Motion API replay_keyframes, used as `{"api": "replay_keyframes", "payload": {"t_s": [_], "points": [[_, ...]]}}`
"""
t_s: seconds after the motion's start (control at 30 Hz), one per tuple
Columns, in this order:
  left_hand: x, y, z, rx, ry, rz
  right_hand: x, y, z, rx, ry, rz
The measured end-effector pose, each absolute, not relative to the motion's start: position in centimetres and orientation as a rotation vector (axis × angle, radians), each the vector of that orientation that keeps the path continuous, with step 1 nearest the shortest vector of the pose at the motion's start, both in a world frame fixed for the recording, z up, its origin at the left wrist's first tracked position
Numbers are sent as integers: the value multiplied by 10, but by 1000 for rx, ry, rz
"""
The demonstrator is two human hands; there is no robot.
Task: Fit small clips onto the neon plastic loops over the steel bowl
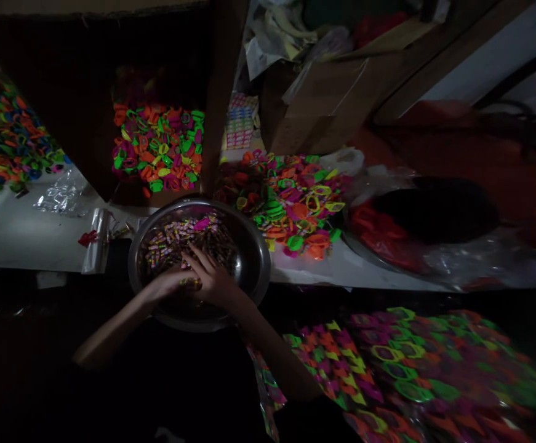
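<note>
Your right hand (215,280), fingers extended and slightly spread, meets your left hand (170,281), whose closure I cannot tell, over the steel basin (255,258). Wrapped candies (190,283) show between them, long axes roughly left-right; those in the basin point in mixed directions.

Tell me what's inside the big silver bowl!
Lots of small patterned pieces lie in the silver bowl, with a bright pink piece on top. The left hand and right hand cover some, so I can't see what's under them or deep in the pile.
</note>
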State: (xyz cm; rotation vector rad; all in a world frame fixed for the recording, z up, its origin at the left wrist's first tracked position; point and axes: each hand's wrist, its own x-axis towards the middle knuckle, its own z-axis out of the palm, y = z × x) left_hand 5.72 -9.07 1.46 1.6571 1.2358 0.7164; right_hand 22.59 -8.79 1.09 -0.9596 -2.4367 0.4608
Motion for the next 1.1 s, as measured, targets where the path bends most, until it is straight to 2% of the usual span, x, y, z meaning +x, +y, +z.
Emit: {"api": "replay_keyframes", "payload": {"t_s": [0.23, 0.47, 0.57, 0.73, 0.83, 1.1], "points": [[64, -84, -4, 1297, 1127, 714, 218, -86, 14, -928, -2383, 581], [70, -86, -8, 1303, 1176, 677, 213, -85, 8, -864, -2330, 624], [74, -87, 0, 1323, 1153, 674, 221, -83, 9, -869, -2218, 820], [77, -93, 10, 1496, 1246, 1082, 233, -81, 17, -1039, -1851, 1328], [79, -97, 7, 1591, 1175, 1127, 233, -83, 22, -1020, -1804, 1519], [84, -96, -5, 1676, 1043, 1136, 239, -76, 28, -1008, -1868, 1451]]}}
